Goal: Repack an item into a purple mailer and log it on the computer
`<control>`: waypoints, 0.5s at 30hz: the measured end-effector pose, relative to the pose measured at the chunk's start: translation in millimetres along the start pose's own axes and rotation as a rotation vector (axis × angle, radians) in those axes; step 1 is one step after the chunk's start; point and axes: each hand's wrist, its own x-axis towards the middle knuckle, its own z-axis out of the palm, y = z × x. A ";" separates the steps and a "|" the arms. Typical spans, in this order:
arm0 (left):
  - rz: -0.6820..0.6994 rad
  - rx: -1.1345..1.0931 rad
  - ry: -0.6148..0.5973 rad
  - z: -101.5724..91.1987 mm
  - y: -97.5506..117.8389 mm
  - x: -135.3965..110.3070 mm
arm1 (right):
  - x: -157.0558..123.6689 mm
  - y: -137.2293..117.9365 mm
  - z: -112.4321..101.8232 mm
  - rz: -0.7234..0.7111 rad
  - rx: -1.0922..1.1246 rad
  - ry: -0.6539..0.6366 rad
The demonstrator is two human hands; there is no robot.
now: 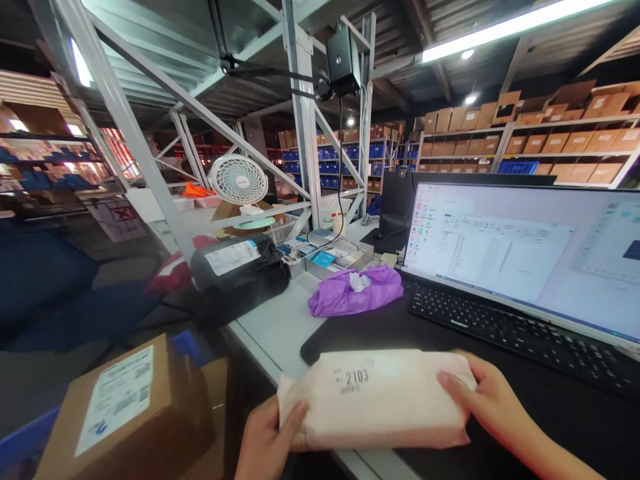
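Between my two hands I hold a wrapped white package [385, 403], its top face printed with "2103" and a small code. My left hand [273, 433] grips its left end, thumb on top. At the opposite end my right hand [485, 387] pinches the wrapping, thumb up and fingers behind the edge. The package is above the front edge of the desk and the black desk mat [360, 333]. Beyond it lies a purple plastic parcel [357, 291] with a small label patch.
A monitor [500, 260] and black keyboard [500, 327] stand at right. Left of the desk are a labelled carton [130, 407] and a black labelled parcel [240, 273]. A small fan [239, 180], a grey tray of small items [345, 253] and a metal post [303, 120] are farther back.
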 end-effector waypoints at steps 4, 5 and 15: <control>-0.214 -0.009 -0.180 0.4 23.2 35.4 | 20.2 -21.1 6.0 -0.242 -0.398 0.146; -0.252 -0.023 -0.206 1.4 26.9 41.6 | 23.9 -30.1 9.9 -0.378 -0.495 0.128; -0.462 -0.364 -0.313 0.1 25.7 39.5 | 56.3 -97.2 61.0 -0.395 -0.651 -0.832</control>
